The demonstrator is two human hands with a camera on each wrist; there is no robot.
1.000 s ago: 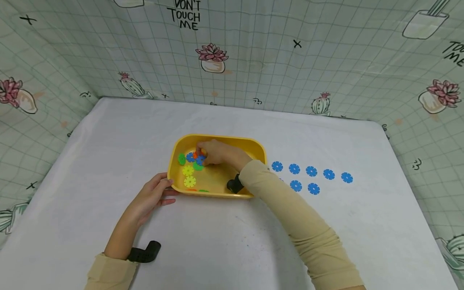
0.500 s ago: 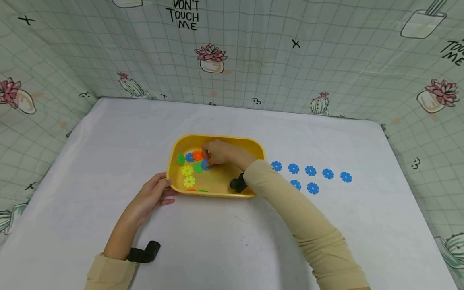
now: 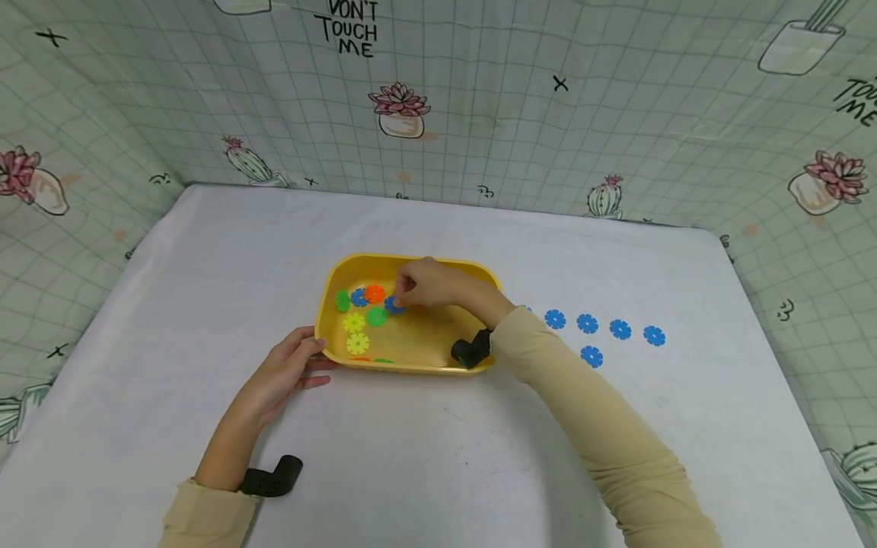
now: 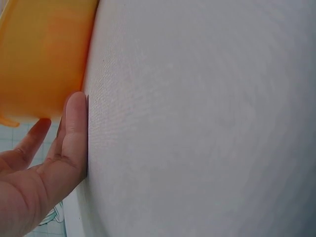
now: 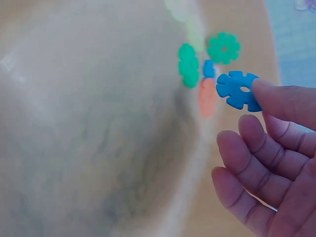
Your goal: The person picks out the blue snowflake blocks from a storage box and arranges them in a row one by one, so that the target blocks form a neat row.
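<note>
My right hand (image 3: 432, 283) is over the yellow tray (image 3: 425, 368), pinching a blue notched plastic disc (image 5: 238, 90) between thumb and forefinger. The other fingers curl loosely below it in the right wrist view. At the tray's near left corner rests my left hand (image 3: 286, 373), its fingers fairly straight against the outer wall (image 4: 44, 64). Inside the tray lie an orange disc (image 3: 374, 294), another blue disc (image 3: 359, 297), a green disc (image 3: 376, 317), a second green disc (image 3: 342, 301) and two yellow discs, one (image 3: 354, 323) behind the other (image 3: 358, 344).
Right of the tray, several blue discs (image 3: 587, 323) lie on the white tabletop (image 3: 384, 457) in rows, partly hidden by my right sleeve (image 3: 589, 426). A black wrist mount (image 3: 274, 476) sits on my left wrist. A patterned cloth (image 3: 479, 137) hangs around the table.
My right hand has drawn back to the right and lifted slightly with the blue disc, uncovering the orange and green discs. The left hand has stayed at the tray's corner.
</note>
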